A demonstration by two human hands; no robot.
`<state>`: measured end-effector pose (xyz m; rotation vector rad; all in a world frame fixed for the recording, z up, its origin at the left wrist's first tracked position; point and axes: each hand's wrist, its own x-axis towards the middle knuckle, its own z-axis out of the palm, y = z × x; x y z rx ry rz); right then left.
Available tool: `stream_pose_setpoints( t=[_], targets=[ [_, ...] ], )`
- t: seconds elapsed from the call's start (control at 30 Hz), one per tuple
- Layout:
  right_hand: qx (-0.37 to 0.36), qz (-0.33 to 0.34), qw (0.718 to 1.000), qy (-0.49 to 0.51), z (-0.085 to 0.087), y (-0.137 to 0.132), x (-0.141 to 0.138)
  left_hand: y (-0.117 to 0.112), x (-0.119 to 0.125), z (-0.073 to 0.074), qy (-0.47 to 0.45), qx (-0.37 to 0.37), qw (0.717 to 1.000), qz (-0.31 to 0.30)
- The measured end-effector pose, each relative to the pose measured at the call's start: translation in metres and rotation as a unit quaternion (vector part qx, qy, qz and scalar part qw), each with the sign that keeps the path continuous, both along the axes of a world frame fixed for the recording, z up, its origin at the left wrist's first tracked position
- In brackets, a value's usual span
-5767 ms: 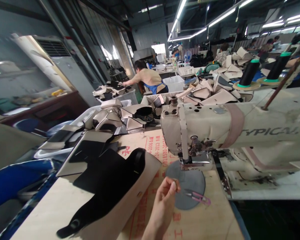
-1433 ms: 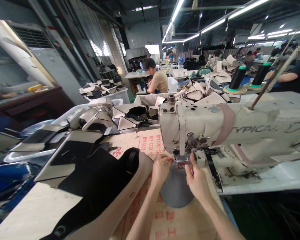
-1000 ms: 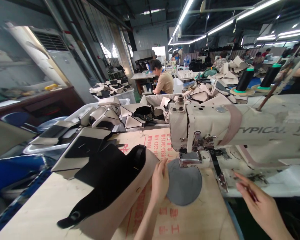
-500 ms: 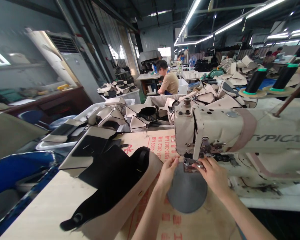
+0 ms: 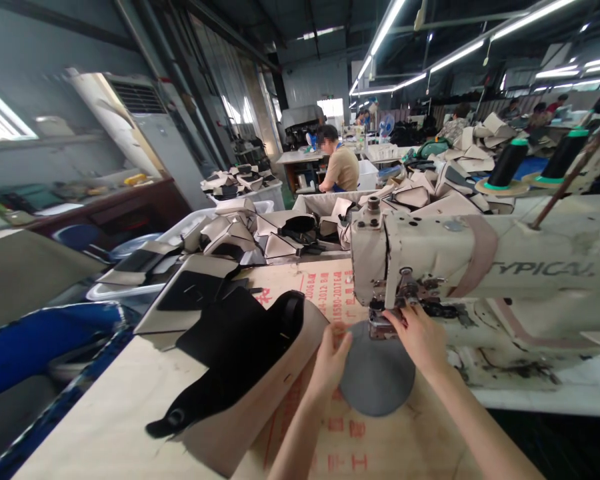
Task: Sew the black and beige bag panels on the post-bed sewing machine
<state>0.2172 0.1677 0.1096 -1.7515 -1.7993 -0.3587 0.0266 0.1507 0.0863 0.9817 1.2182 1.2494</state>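
Observation:
A round, flat dark-grey piece [image 5: 377,377] lies under the needle end of a sewing machine [image 5: 420,250]. At its left edge is my left hand [image 5: 329,357], closed with the thumb and curled fingers against the rim. My right hand [image 5: 423,337] is at the presser foot [image 5: 380,325], thumb and fingers drawn together; whatever sits between them is too small to make out. Left of my hands, a beige and black sewn bag piece [image 5: 250,373] rests on the wooden tabletop [image 5: 105,413], its black strap end pointing toward me.
Tubs [image 5: 125,290] heaped with beige and black pieces stand behind the table. A blue-lined container [image 5: 55,327] is at the left edge. Two black thread cones [image 5: 507,163] stand above the machine. A person [image 5: 343,163] sits farther back.
My left hand has come slightly down from the needle area to the grey piece's edge. My right fingers have risen a little at the presser foot. The view has shifted slightly.

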Motion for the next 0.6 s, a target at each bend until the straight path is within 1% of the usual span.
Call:
stream_pose_setpoints(
  t=[0.07, 0.1, 0.13, 0.17, 0.2, 0.23, 0.27, 0.3, 0.33, 0.37, 0.4, 0.43, 0.47, 0.5, 0.53, 0.57, 0.6],
  targets=[
    [0.001, 0.044, 0.997, 0.07, -0.01, -0.018, 0.009, -0.03, -0.019, 0.015, 0.136, 0.031, 0.99, -0.01],
    [-0.003, 0.068, 0.991, 0.113, -0.02, -0.032, 0.015, -0.046, -0.031, 0.023, 0.2, 0.043, 0.979, -0.008],
    [-0.015, 0.096, 0.984, 0.147, -0.034, -0.048, 0.021, -0.062, -0.046, 0.031, 0.258, 0.053, 0.965, -0.001],
    [-0.035, 0.111, 0.979, 0.168, -0.05, -0.067, 0.027, -0.077, -0.063, 0.038, 0.313, 0.054, 0.948, 0.019],
    [-0.079, 0.115, 0.975, 0.174, -0.068, -0.085, 0.032, -0.09, -0.079, 0.045, 0.365, 0.056, 0.928, 0.059],
    [-0.133, 0.113, 0.97, 0.171, -0.086, -0.102, 0.037, -0.101, -0.095, 0.05, 0.416, 0.067, 0.902, 0.098],
    [-0.199, 0.111, 0.96, 0.165, -0.103, -0.115, 0.04, -0.109, -0.109, 0.053, 0.464, 0.085, 0.871, 0.136],
    [-0.264, 0.098, 0.945, 0.164, -0.117, -0.125, 0.042, -0.115, -0.121, 0.056, 0.511, 0.105, 0.838, 0.162],
    [-0.307, 0.078, 0.933, 0.169, -0.129, -0.13, 0.043, -0.118, -0.131, 0.057, 0.559, 0.125, 0.802, 0.17],
    [-0.328, 0.059, 0.925, 0.18, -0.138, -0.131, 0.043, -0.118, -0.137, 0.058, 0.606, 0.141, 0.765, 0.166],
    [-0.325, 0.045, 0.924, 0.196, -0.145, -0.128, 0.043, -0.116, -0.14, 0.058, 0.651, 0.151, 0.729, 0.147],
    [-0.3, 0.04, 0.929, 0.212, -0.149, -0.122, 0.043, -0.113, -0.141, 0.059, 0.695, 0.154, 0.692, 0.124],
    [-0.264, 0.048, 0.937, 0.223, -0.152, -0.114, 0.043, -0.108, -0.139, 0.061, 0.733, 0.15, 0.656, 0.1],
    [-0.224, 0.062, 0.946, 0.227, -0.153, -0.107, 0.043, -0.104, -0.136, 0.063, 0.763, 0.144, 0.626, 0.076],
    [-0.186, 0.077, 0.954, 0.223, -0.155, -0.102, 0.044, -0.102, -0.131, 0.065, 0.782, 0.138, 0.606, 0.05],
    [-0.15, 0.089, 0.961, 0.212, -0.155, -0.099, 0.045, -0.101, -0.125, 0.068, 0.791, 0.134, 0.596, 0.023],
    [-0.123, 0.099, 0.967, 0.199, -0.155, -0.099, 0.046, -0.103, -0.118, 0.069, 0.791, 0.133, 0.597, -0.006]
  ],
)
